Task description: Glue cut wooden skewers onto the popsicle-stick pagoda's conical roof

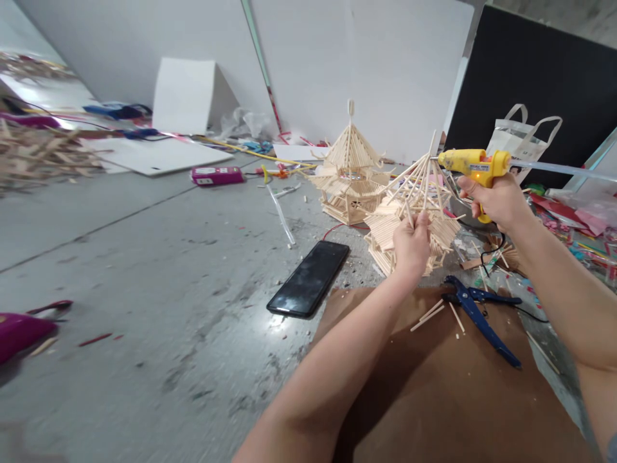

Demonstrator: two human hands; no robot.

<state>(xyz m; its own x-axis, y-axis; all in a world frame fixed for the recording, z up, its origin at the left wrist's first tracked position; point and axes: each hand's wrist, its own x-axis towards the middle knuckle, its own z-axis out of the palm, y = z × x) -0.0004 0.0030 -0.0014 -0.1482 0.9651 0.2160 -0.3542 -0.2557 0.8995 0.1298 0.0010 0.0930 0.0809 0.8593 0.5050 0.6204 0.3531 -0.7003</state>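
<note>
My right hand (501, 199) is wrapped round a yellow glue gun (475, 164), and a clear glue stick (559, 168) runs out of its back. The gun's nozzle is at the peak of a small pagoda model (385, 225) made of thin wooden sticks. Bare sticks slope down from that peak like a cone, above a wider slatted roof. My left hand (412, 244) is closed in a pinch on a thin wooden stick (409, 211) at the front of this upper frame. Its fingers partly hide the stick and the roof behind.
A second stick pagoda (351, 154) with a full roof stands behind. A black phone (308, 280) lies to the left. Blue cutting pliers (486, 321) and loose sticks (429, 315) rest on brown board (434, 399). Scraps clutter the right, near a white bag (515, 145).
</note>
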